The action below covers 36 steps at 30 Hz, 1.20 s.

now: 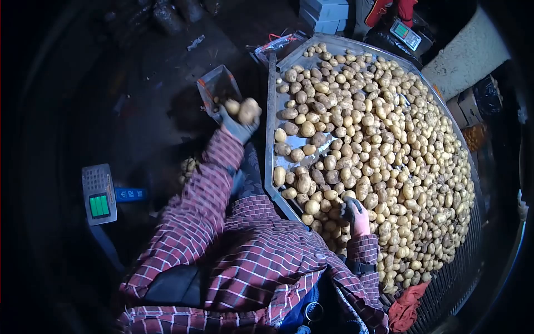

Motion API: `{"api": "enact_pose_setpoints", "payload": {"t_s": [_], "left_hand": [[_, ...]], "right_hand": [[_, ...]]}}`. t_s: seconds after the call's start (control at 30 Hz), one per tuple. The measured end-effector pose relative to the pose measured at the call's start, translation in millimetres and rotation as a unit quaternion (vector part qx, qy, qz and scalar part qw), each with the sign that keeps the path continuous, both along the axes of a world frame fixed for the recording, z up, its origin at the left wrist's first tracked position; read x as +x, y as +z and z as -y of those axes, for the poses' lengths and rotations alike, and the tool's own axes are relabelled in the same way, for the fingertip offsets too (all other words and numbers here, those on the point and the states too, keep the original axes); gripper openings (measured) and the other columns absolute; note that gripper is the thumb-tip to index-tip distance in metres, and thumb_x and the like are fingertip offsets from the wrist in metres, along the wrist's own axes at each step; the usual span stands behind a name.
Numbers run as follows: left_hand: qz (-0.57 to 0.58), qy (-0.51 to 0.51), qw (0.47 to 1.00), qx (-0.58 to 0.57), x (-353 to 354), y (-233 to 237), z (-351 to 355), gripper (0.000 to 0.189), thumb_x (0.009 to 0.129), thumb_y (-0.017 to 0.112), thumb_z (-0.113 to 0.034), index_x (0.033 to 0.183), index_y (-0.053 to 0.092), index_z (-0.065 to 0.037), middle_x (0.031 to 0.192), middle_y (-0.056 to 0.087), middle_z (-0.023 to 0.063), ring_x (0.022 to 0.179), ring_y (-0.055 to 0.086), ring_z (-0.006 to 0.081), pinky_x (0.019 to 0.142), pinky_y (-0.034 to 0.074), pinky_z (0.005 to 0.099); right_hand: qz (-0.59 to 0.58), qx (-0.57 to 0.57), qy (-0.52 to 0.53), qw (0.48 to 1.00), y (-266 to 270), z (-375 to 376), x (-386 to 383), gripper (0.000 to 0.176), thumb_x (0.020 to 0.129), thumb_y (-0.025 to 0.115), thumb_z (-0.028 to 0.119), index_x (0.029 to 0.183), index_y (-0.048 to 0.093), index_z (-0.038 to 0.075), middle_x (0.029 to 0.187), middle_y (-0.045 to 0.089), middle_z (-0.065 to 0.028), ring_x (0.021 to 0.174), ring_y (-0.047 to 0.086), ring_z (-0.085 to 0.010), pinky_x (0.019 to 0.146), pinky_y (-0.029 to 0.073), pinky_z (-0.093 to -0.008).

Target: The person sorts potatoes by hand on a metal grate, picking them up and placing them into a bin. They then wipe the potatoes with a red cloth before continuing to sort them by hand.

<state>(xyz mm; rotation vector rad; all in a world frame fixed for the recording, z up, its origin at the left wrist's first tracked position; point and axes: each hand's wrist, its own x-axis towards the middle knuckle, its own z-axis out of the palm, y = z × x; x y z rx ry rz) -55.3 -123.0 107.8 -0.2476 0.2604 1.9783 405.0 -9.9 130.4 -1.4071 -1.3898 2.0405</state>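
Observation:
My left hand point(240, 127), in a grey glove, is closed around potatoes point(248, 110); two show at its fingers. It is beside and partly over the near end of a clear-sided container point(221, 83) with an orange-red edge. On the metal sorting table point(271, 119) lies a wide heap of potatoes point(384, 145), some smeared with soil. My right hand point(356, 216), gloved with dark fingertips, is down among the potatoes at the near edge. Its fingers curl inward, and what they grip is hidden.
A scale with a lit green display point(100, 195) stands at the left; another scale point(405, 34) is at the far right, near a person's red sleeve point(406, 11). White boxes point(324, 14) are stacked behind the table. A red cloth point(407, 309) lies at the near right.

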Motion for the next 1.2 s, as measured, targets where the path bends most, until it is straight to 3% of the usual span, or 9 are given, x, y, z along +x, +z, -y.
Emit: {"api": "enact_pose_setpoints", "payload": {"t_s": [0.07,0.23,0.4,0.5,0.57,0.6,0.77,1.03,1.2], "left_hand": [[-0.017,0.133,0.967,-0.215,-48,28,-19,0.072,0.077,0.050,-0.069,0.120,0.051,-0.010,0.119,0.056,0.0116,0.109,0.053,0.0341,0.082,0.049,0.0474],[-0.033,0.220,0.927,-0.300,-110,-4,-37,0.031,0.085,0.064,-0.033,0.106,0.058,-0.011,0.107,0.061,0.0027,0.098,0.059,0.0217,0.080,0.054,0.0350],[-0.271,-0.106,0.951,-0.103,24,29,-79,0.036,0.088,0.060,-0.031,0.114,0.055,-0.007,0.109,0.061,0.0063,0.102,0.058,0.0222,0.085,0.050,0.0331],[-0.405,-0.313,0.857,-0.059,173,89,-84,0.039,0.091,0.056,-0.028,0.119,0.052,-0.002,0.113,0.059,0.0051,0.106,0.056,0.0191,0.092,0.046,0.0319],[-0.315,-0.438,0.841,0.041,235,68,-79,0.038,0.092,0.054,-0.024,0.124,0.051,-0.002,0.115,0.058,0.0061,0.109,0.054,0.0174,0.097,0.041,0.0299],[-0.463,-0.436,0.770,0.035,258,73,-76,0.038,0.092,0.053,-0.024,0.123,0.052,-0.002,0.118,0.057,0.0071,0.111,0.053,0.0171,0.098,0.039,0.0305],[-0.705,-0.432,0.562,0.007,283,59,-74,0.031,0.091,0.052,-0.013,0.118,0.056,0.000,0.114,0.060,0.0073,0.108,0.053,0.0157,0.096,0.040,0.0288],[-0.930,-0.224,0.267,0.117,287,23,-81,0.044,0.079,0.059,-0.008,0.122,0.051,-0.005,0.127,0.048,0.0184,0.120,0.043,0.0354,0.104,0.033,0.0435],[-0.944,-0.223,0.175,0.169,309,13,-75,0.051,0.076,0.063,-0.011,0.125,0.049,-0.009,0.137,0.039,0.0154,0.126,0.034,0.0367,0.106,0.027,0.0473]], "right_hand": [[0.000,-0.008,0.008,1.000,4,2,2,0.027,0.093,0.052,0.020,0.111,0.059,0.001,0.086,0.063,-0.0044,0.066,0.057,-0.0114,0.058,0.047,-0.0233],[-0.008,-0.024,-0.006,1.000,24,12,-6,0.025,0.093,0.052,0.016,0.110,0.061,0.000,0.087,0.063,-0.0037,0.072,0.058,-0.0100,0.062,0.048,-0.0226],[-0.085,0.011,-0.014,0.996,16,2,-15,0.031,0.094,0.050,0.022,0.116,0.056,0.001,0.091,0.061,-0.0032,0.077,0.056,-0.0099,0.065,0.045,-0.0218],[-0.369,-0.135,-0.154,0.906,40,5,-30,0.060,0.088,0.062,0.023,0.139,0.033,0.013,0.132,0.044,-0.0125,0.108,0.055,-0.0247,0.086,0.051,-0.0379],[-0.386,-0.099,-0.190,0.897,38,5,-23,0.069,0.084,0.066,0.028,0.141,0.030,0.012,0.124,0.051,-0.0138,0.109,0.055,-0.0243,0.088,0.049,-0.0402],[-0.311,-0.033,-0.222,0.924,40,5,-9,0.069,0.081,0.068,0.026,0.138,0.034,0.011,0.116,0.055,-0.0114,0.104,0.056,-0.0235,0.089,0.048,-0.0406],[-0.244,-0.006,-0.361,0.900,36,45,136,0.042,0.082,0.060,0.022,0.121,0.049,0.010,0.106,0.060,-0.0112,0.082,0.061,-0.0186,0.052,0.049,-0.0285],[-0.189,0.018,-0.757,0.625,20,243,303,0.045,0.091,0.043,0.051,0.105,0.058,0.010,0.086,0.064,-0.0081,0.057,0.055,-0.0149,0.043,0.041,-0.0261],[-0.229,-0.075,-0.872,0.426,-79,361,294,0.047,0.086,0.052,0.052,0.109,0.056,0.010,0.102,0.060,-0.0097,0.083,0.058,-0.0217,0.063,0.051,-0.0334]]}}
